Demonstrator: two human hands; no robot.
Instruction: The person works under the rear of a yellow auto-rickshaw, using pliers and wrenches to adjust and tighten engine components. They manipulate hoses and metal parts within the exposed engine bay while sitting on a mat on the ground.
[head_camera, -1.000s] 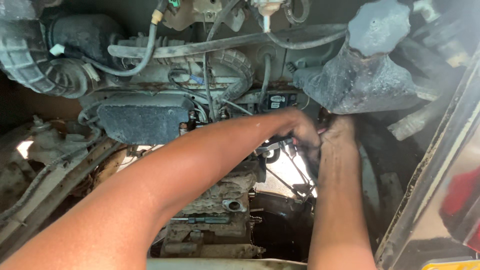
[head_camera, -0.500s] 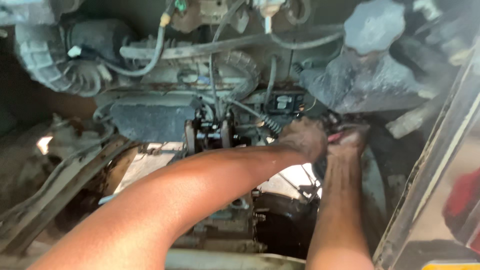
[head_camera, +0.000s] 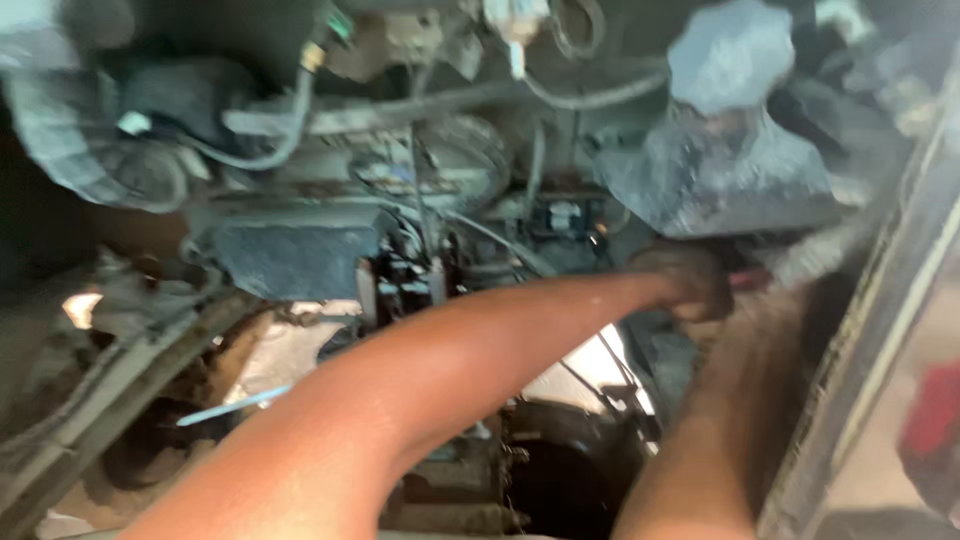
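Note:
The view is motion-blurred. My left arm crosses from the lower left to the right, deep in an engine bay. My left hand (head_camera: 690, 282) is grimy and its fingers are curled into a fist under a silvery crumpled shield (head_camera: 720, 175). A short red piece (head_camera: 748, 280), like a tool handle, sticks out of the fist to the right. My right forearm rises from the bottom right. My right hand (head_camera: 775, 300) is smeared by blur just beside the red piece, and its fingers cannot be made out.
A ribbed air hose (head_camera: 60, 135) curves at the upper left. A dark box cover (head_camera: 290, 255) and thin hoses (head_camera: 290, 120) lie behind my left arm. A painted body edge (head_camera: 885, 300) runs down the right. A light-blue rod (head_camera: 235, 405) lies low on the left.
Both hands have moved up and to the right, towards the silvery shield. The camera has swung, and the picture is now blurred.

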